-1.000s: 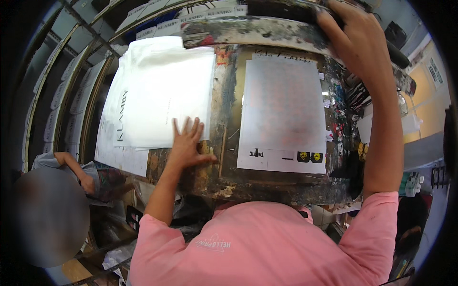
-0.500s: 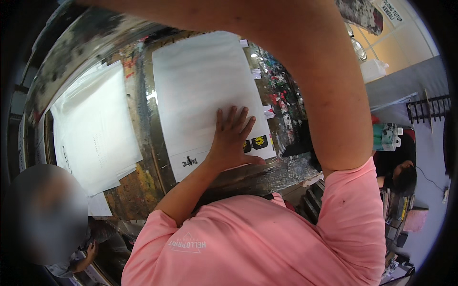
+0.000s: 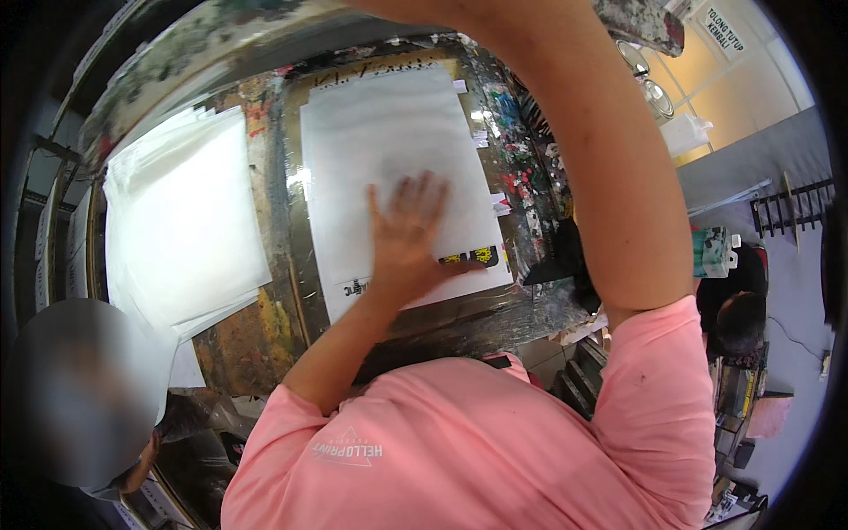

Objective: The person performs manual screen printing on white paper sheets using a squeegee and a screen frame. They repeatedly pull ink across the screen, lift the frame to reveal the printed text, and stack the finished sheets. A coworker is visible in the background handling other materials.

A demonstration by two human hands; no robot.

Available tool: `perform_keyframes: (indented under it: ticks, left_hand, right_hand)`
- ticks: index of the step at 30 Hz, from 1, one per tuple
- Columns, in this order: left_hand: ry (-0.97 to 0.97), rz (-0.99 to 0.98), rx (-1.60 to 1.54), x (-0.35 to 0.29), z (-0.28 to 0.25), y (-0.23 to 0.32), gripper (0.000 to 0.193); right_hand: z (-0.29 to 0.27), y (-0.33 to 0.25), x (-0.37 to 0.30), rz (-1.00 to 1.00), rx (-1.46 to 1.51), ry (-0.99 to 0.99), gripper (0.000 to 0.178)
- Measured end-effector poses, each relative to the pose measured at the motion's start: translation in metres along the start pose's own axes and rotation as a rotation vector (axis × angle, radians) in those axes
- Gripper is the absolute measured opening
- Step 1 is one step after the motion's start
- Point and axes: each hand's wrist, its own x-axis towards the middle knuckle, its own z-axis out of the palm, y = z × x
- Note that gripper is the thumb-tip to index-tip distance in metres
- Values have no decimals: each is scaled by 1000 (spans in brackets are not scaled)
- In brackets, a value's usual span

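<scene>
A white sheet (image 3: 397,124) with small black and yellow prints near its close edge lies on the stained table, over a slightly offset sheet edge. On its lower middle rests my left hand (image 3: 409,231), palm down, fingers spread and a little blurred. My right arm reaches up across the right side and leaves the picture at the top, so my right hand is out of sight. Left of the sheet is a stack of white sheets (image 3: 190,212). A paint-smeared frame (image 3: 212,62) tilts above the far side of the table.
At the lower left stands a co-worker (image 3: 132,459) beside the stack. Paint-spotted table edge (image 3: 521,150) runs along the right of the sheet. A teal-and-white jug (image 3: 714,252) and another person (image 3: 738,309) in dark clothes are farther right.
My left hand has slid slightly left and away from me over the sheet. My right arm has shifted toward the top edge. At the left, a near sheet of the stack now curves by the co-worker.
</scene>
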Motion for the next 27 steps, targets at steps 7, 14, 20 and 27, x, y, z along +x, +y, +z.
perform_keyframes:
  ticks: [7, 14, 20, 27]
  left_hand:
    - [690, -485, -1079, -54, -199, -62, 108]
    - [92, -823, -176, -165, -114, -66, 98]
    - [-10, -636, 234, -190, -95, -88, 99]
    - [-15, -641, 253, -194, -95, -90, 96]
  right_hand:
    - [-1, -50, -95, 29, -49, -259, 48]
    - [27, -86, -239, 219, 294, -981, 43]
    - [66, -105, -295, 206, 249, -849, 63]
    - [225, 8, -243, 149, 154, -554, 45]
